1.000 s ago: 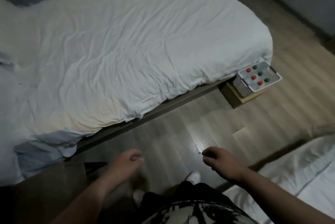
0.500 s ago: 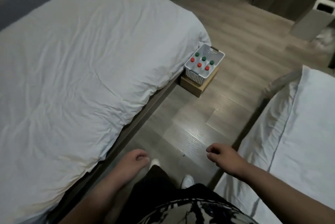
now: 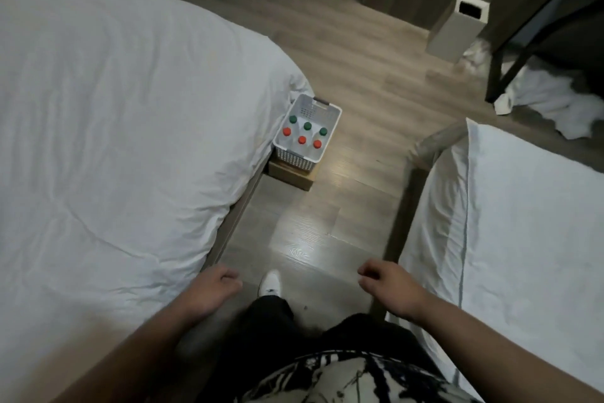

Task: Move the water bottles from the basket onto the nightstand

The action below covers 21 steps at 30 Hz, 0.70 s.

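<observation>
A white perforated basket [image 3: 330,123] stands on a low cardboard box [image 3: 289,175] on the floor, at the foot corner of the left bed. Inside it several water bottles stand upright, some with green caps [image 3: 307,125], some with red caps [image 3: 302,140]. My left hand [image 3: 214,288] and my right hand [image 3: 387,281] hang low in the aisle, well short of the basket, fingers loosely curled, holding nothing. No nightstand shows in view.
White-covered beds flank a narrow wooden-floor aisle: one on the left [image 3: 114,141], one on the right [image 3: 523,223]. A pale bin [image 3: 457,30] stands at the far right beside a dark table frame [image 3: 496,76] and crumpled white cloth [image 3: 549,95]. My white shoe [image 3: 270,281] is on the floor.
The view has swung right and now looks down the aisle; the basket sits nearer the centre. Both hands stay low and empty.
</observation>
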Available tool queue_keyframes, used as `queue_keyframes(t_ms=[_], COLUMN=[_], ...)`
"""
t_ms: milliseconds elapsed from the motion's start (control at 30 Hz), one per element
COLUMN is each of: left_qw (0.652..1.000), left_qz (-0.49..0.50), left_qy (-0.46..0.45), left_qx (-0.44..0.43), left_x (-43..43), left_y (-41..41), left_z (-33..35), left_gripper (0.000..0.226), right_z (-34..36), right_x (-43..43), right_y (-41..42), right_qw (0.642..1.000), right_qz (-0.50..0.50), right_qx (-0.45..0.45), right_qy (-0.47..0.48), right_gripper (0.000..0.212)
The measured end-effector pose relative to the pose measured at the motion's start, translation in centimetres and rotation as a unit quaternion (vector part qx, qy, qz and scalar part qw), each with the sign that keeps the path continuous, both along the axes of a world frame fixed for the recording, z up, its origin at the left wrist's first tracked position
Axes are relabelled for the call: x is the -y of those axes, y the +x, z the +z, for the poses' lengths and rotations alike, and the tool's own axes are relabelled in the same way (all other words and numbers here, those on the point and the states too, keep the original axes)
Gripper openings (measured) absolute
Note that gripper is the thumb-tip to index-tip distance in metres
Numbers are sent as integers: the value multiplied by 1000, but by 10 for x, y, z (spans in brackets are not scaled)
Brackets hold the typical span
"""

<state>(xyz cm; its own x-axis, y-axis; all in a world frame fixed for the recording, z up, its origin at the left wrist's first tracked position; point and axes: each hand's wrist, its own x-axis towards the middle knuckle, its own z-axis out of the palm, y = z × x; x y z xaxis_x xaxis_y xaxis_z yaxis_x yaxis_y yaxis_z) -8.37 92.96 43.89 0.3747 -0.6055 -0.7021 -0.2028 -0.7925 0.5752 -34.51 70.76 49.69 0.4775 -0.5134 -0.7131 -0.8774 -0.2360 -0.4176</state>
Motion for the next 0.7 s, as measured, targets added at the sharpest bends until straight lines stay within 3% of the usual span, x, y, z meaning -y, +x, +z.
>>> queue_keyframes(t_ms=[200, 300, 400, 533, 700], left_qw=[997, 995, 994, 990, 973], left_qz=[-64, -89, -111, -138, -225], left_qy=[13, 7, 8, 30, 39], left_qx=[30, 32, 20, 5, 15], left_x=[70, 116, 159, 217, 299], left_y=[60, 67, 59, 31, 2], left_z=[6, 11, 11, 12, 15], left_gripper=[13, 10, 21, 3, 15], right_z=[13, 8, -1, -20, -34], right_x=[34, 55, 78, 119, 191], right_y=[2, -12, -25, -42, -57], right_qw=[996, 993, 990, 988, 987], right_qz=[-85, -119, -144, -156, -150], right_qx=[22, 3, 0, -11, -1], right_qy=[-10, -13, -4, 13, 52], right_gripper=[9, 13, 9, 9, 11])
